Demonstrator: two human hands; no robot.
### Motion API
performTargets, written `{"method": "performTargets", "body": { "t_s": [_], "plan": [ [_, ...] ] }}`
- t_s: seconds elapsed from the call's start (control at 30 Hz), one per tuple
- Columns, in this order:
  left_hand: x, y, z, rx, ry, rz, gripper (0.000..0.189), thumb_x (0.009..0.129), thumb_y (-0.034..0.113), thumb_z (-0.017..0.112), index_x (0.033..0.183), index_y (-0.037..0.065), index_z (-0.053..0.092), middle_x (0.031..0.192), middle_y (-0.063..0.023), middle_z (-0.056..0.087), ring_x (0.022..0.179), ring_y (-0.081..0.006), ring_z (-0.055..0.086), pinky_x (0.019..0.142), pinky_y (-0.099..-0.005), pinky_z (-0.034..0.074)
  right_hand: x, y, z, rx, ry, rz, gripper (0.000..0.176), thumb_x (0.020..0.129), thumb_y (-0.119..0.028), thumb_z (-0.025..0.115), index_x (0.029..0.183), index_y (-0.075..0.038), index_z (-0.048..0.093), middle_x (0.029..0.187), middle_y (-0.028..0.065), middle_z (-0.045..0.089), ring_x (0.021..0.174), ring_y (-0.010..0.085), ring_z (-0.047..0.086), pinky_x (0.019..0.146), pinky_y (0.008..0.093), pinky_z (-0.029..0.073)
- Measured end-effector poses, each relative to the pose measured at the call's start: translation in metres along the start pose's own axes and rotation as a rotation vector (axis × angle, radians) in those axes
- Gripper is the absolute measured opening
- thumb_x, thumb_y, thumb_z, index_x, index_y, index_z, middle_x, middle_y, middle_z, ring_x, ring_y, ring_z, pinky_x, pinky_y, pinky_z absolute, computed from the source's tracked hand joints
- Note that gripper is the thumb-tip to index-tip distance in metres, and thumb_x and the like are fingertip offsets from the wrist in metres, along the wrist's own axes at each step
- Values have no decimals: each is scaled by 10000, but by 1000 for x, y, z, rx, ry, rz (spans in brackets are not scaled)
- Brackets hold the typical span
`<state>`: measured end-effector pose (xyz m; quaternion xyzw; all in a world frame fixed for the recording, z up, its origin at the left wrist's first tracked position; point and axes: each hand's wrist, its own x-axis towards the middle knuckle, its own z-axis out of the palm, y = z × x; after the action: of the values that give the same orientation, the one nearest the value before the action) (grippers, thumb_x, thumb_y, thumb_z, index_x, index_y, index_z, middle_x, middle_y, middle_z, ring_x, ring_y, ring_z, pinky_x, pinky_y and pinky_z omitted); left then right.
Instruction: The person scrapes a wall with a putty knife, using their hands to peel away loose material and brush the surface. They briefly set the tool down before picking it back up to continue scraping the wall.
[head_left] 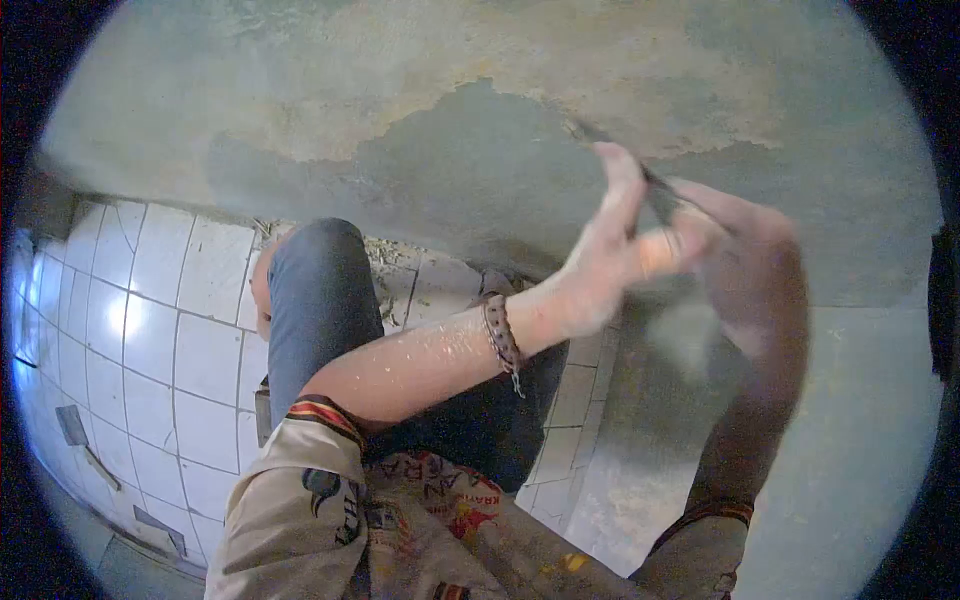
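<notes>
A dark, thin scraper (657, 180) reaches up and left, its tip right at the wall (480, 130) by the ragged edge of a flaked coating. Around its handle, my right hand (755, 245) is closed and blurred by motion. My left hand (610, 240), with a braided bracelet (502, 332) at the wrist, is also closed at the tool, its thumb pointing up along it. Pale flecks dot my left forearm. Grey-green patches show on the wall where the lighter, yellowish layer ends.
White tiles (210, 265) cover the floor on the left, with flaked debris (395, 253) along the wall's foot. My bent knee (325, 270) is close to the wall. Two flat-bladed tools lie on the floor: one tool (73, 426) farther left, another tool (160, 530) below it.
</notes>
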<state>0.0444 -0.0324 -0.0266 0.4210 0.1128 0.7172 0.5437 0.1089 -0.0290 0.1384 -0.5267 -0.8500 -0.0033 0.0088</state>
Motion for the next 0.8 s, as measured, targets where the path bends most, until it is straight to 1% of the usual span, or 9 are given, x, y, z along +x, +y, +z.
{"method": "performTargets", "body": {
  "t_s": [0.07, 0.17, 0.2, 0.3, 0.37, 0.43, 0.57, 0.67, 0.8],
  "plan": [
    [2, -8, 0, -416, 87, -92, 1163, 892, 477, 612, 1374, -162, -233, 1523, -318, -166, 1436, -325, -155, 1176, -376, 14, 12, -2, 24, -111, -55, -207, 373, 805, -50, 573, 1170, -22, 644, 1016, 242, 663, 992, 332, 666, 828, 352, 513],
    [-1, -11, 1, -164, 129, -9, 1148, 891, 450, 628, 1388, -162, -207, 1537, -313, -89, 1447, -314, -101, 1177, -362, 35, 4, -4, 13, -140, -60, -79, 375, 797, -38, 586, 1167, -16, 642, 1027, 242, 656, 992, 347, 658, 823, 358, 513],
    [-2, -11, 6, -47, 155, -10, 1052, 881, 386, 592, 1449, -116, -137, 1520, -192, 188, 1419, -260, 159, 1142, -331, 173, 0, -2, 9, -141, -63, -91, 375, 797, -38, 586, 1167, -16, 642, 1027, 242, 656, 992, 347, 658, 823, 358, 513],
    [1, -4, 1, -62, 116, -100, 1071, 872, 401, 601, 1450, -112, -139, 1527, -188, 163, 1425, -258, 137, 1142, -333, 170, -6, 2, 6, 24, -38, 102, 353, 813, -68, 577, 1157, -37, 652, 1036, 240, 647, 989, 363, 649, 812, 374, 515],
    [2, -10, 2, -198, 167, -166, 1087, 865, 414, 601, 1446, -115, -150, 1528, -193, 158, 1427, -263, 132, 1143, -335, 168, -3, -2, 21, -164, 28, -104, 344, 817, -95, 591, 1152, -53, 659, 1017, 235, 654, 938, 359, 668, 790, 371, 518],
    [1, -13, 3, -186, 84, 0, 1174, 883, 476, 617, 1370, -169, -235, 1526, -316, -147, 1443, -313, -122, 1176, -366, 24, -4, 7, 9, -174, 20, -86, 342, 819, -103, 596, 1152, -55, 661, 1007, 234, 657, 921, 352, 674, 787, 364, 518],
    [0, -6, 0, -85, 8, 1, 1184, 882, 461, 621, 1356, -164, -266, 1517, -315, -189, 1438, -323, -147, 1175, -377, 5, 3, 7, 14, -119, 36, -98, 310, 835, -186, 575, 1098, -65, 684, 922, 212, 667, 882, 399, 646, 763, 443, 524],
    [-2, -27, 1, -42, 186, -61, 1077, 876, 394, 586, 1436, -113, -181, 1484, -210, 245, 1381, -248, 242, 1125, -331, 203, 6, 14, 23, -61, -7, -158, 290, 836, -181, 579, 1080, -69, 689, 906, 205, 669, 885, 394, 646, 762, 447, 523],
    [5, 0, -7, -175, -47, -97, 1185, 879, 455, 618, 1351, -169, -271, 1522, -316, -173, 1441, -314, -134, 1174, -365, 17, 1, 19, 1, -22, -3, -15, 335, 843, -150, 591, 1161, -74, 660, 988, 245, 650, 918, 332, 678, 784, 347, 508]
  ]
}}
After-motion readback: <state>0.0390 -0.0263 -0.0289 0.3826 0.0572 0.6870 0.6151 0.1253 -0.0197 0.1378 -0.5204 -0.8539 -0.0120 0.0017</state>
